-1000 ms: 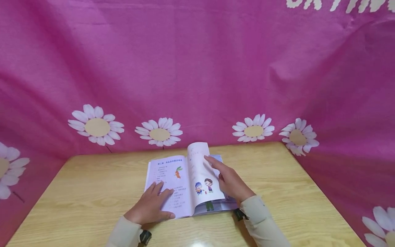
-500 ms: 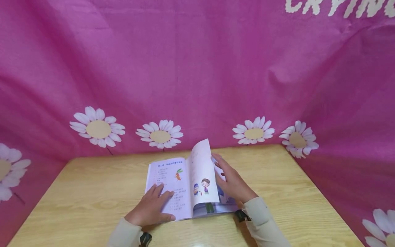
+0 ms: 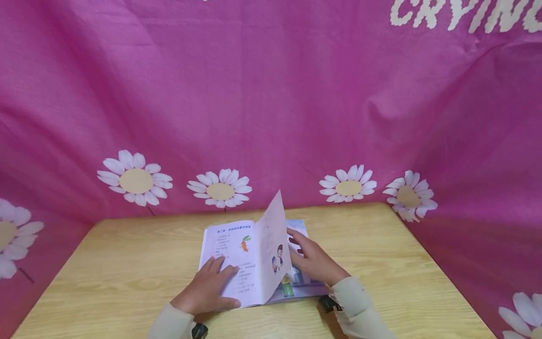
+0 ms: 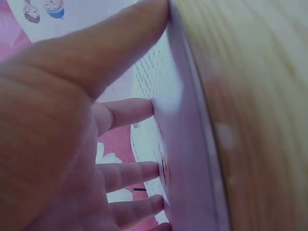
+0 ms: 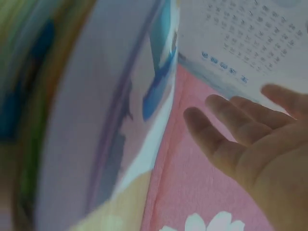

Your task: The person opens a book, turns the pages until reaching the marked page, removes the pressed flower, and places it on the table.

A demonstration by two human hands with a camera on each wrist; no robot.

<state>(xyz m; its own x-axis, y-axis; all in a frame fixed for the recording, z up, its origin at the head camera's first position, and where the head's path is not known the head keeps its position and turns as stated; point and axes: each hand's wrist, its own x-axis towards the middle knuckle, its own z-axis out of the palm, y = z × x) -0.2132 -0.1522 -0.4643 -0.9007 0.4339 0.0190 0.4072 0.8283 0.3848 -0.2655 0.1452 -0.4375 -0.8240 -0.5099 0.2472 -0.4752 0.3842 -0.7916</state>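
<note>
An open book (image 3: 230, 235) lies on the table, its left page printed with a blue heading, lines of text and a carrot drawing. One page (image 3: 268, 235) stands up from the spine, showing two cartoon children. Under it is a right-hand page with a blue and purple picture (image 3: 302, 290). My left hand (image 3: 205, 288) rests with spread fingers on the left page, thumb by its lower edge; the left wrist view shows the fingertips (image 4: 144, 107) on the paper. My right hand (image 3: 317, 261) is behind the raised page, over the picture page; its fingers (image 5: 204, 127) look extended beside the text side.
The light wooden table (image 3: 127, 263) extends around the book. A pink cloth (image 3: 279, 94) with white daisies (image 3: 220, 190) and pale lettering hangs behind the table and along both sides. Both wrists carry small black devices (image 3: 328, 303).
The lifted page has swung from leaning right to standing nearly upright, moving left. My right hand has shifted from its front side to behind it. My left hand stays on the left page.
</note>
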